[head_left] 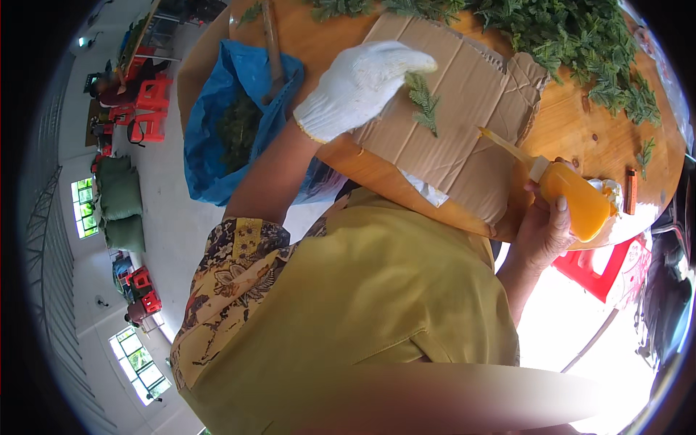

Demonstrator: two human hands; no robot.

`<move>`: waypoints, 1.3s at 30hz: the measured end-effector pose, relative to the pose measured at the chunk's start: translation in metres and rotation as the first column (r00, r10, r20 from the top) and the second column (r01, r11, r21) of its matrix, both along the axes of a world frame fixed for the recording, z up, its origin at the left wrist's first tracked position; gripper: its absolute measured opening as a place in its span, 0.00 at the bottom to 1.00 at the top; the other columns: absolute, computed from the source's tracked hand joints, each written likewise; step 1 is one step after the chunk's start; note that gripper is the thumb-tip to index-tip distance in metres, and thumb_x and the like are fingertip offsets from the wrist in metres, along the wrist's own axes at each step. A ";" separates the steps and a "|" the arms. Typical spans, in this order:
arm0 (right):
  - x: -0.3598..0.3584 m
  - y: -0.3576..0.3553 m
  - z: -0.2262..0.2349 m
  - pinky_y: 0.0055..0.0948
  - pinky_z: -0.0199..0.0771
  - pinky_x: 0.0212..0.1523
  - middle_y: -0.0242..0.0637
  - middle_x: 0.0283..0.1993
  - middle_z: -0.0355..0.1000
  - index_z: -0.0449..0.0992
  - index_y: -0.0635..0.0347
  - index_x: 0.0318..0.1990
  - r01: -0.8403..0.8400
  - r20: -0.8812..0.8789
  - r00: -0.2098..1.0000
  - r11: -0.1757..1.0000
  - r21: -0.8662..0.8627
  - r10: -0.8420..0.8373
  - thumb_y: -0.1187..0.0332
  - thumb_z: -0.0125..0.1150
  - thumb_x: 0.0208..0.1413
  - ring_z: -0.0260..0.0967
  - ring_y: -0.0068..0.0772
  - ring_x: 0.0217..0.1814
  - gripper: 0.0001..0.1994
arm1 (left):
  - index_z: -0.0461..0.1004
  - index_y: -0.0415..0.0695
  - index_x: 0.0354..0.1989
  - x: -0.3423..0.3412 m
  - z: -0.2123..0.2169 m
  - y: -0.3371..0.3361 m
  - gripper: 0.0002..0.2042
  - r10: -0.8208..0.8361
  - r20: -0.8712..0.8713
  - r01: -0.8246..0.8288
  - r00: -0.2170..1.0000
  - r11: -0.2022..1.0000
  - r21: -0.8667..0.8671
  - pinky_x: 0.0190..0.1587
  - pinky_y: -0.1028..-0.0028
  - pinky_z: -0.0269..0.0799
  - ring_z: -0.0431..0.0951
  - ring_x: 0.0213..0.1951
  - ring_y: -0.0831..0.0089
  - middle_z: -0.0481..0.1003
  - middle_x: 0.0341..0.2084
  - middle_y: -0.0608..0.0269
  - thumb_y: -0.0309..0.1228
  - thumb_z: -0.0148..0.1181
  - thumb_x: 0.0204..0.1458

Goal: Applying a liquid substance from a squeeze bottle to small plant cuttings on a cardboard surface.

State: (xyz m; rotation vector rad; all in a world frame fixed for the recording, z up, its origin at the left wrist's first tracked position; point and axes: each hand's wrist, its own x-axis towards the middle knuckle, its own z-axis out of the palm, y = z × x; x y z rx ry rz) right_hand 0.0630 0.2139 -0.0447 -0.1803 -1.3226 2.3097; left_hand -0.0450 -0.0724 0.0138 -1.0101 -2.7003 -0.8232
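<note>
My left hand (360, 88), in a white knit glove, is closed with the fingers pinching a small green fern-like sprig (423, 104). The sprig hangs over a flat sheet of brown corrugated cardboard (464, 145) on the wooden table. Bare and wrapped round a squeeze bottle of orange liquid, my right hand (542, 230) is at the table's near right edge. The bottle (576, 203) is tilted, and its long thin nozzle points up and left over the cardboard, apart from the sprig. Some of the right fingers are hidden behind the bottle.
A big heap of green sprigs (573, 43) covers the far right of the round table (580, 138). At left, a blue plastic bag (210, 145) holding greenery hangs beside a wooden handle (272, 43). An orange stick-like object (631, 192) and a red stool (598, 272) are at right.
</note>
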 end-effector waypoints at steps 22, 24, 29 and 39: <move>0.002 -0.004 -0.001 0.37 0.80 0.36 0.52 0.52 0.70 0.69 0.68 0.51 0.017 0.007 1.000 0.997 0.077 -0.018 0.62 0.68 0.48 0.72 0.43 0.47 0.25 | 0.73 0.41 0.48 0.028 0.001 0.014 0.22 0.547 0.281 -0.594 0.789 0.795 0.121 0.40 0.66 0.74 0.79 0.37 0.58 0.78 0.32 0.51 0.44 0.62 0.50; 0.003 -0.004 0.002 0.37 0.80 0.37 0.52 0.52 0.69 0.68 0.67 0.52 0.019 0.012 1.000 0.999 0.044 -0.020 0.63 0.69 0.48 0.71 0.43 0.48 0.26 | 0.74 0.40 0.47 0.029 0.002 0.007 0.22 0.565 0.293 -0.626 0.772 0.755 0.195 0.40 0.67 0.73 0.80 0.37 0.58 0.78 0.33 0.50 0.44 0.62 0.50; 0.002 -0.003 0.000 0.37 0.80 0.36 0.51 0.52 0.69 0.67 0.66 0.53 0.014 0.021 1.000 1.000 0.018 -0.014 0.63 0.69 0.48 0.71 0.43 0.50 0.27 | 0.75 0.36 0.44 0.035 0.008 0.016 0.16 0.542 0.390 -0.578 0.744 0.816 -0.031 0.35 0.78 0.71 0.76 0.31 0.78 0.77 0.29 0.61 0.34 0.64 0.50; 0.004 -0.001 -0.002 0.39 0.82 0.36 0.53 0.52 0.69 0.66 0.63 0.54 0.017 0.020 1.000 1.000 0.009 -0.017 0.65 0.69 0.48 0.71 0.44 0.51 0.27 | 0.76 0.41 0.44 0.034 -0.008 0.006 0.18 0.352 0.554 -0.463 0.754 0.884 0.068 0.40 0.67 0.73 0.80 0.36 0.60 0.79 0.33 0.52 0.38 0.61 0.47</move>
